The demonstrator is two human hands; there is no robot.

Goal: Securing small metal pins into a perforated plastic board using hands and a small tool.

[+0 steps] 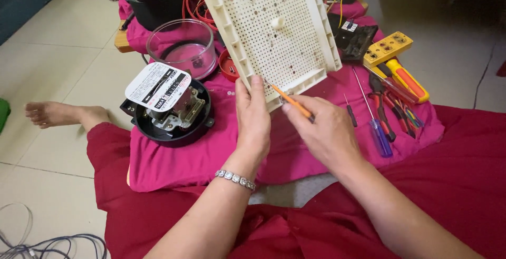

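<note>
From the head camera, your left hand [253, 116] grips the lower edge of a cream perforated panel [274, 32], thumb pressed flat on its face and the other fingers hidden behind it — the panel stands tilted, raised above the pink cloth [211, 159] spread on the floor. Your right hand [324, 132] is closed around a thin orange-handled screwdriver [294, 103], pinching it between thumb and fingers; its tip touches the panel's lower edge, just beside your left thumb. A silver bracelet [235, 179] sits on your left wrist.

To the left of your hands, on the cloth, lies a round black meter base [168, 114] with a white label plate tilted over its mechanism, and behind it stands a clear glass dome [182, 45]. A small red round cap [229, 66] lies between the dome and the panel. To the right, well apart from your hands, lie a blue-handled screwdriver [380, 137], red-handled pliers [387, 111], an orange-and-yellow screwdriver [408, 80] and a yellow block with sockets [387, 48]. Your bare foot [52, 114] rests on the tiled floor at far left — grey cables [47, 246] curl in the lower left corner.
</note>
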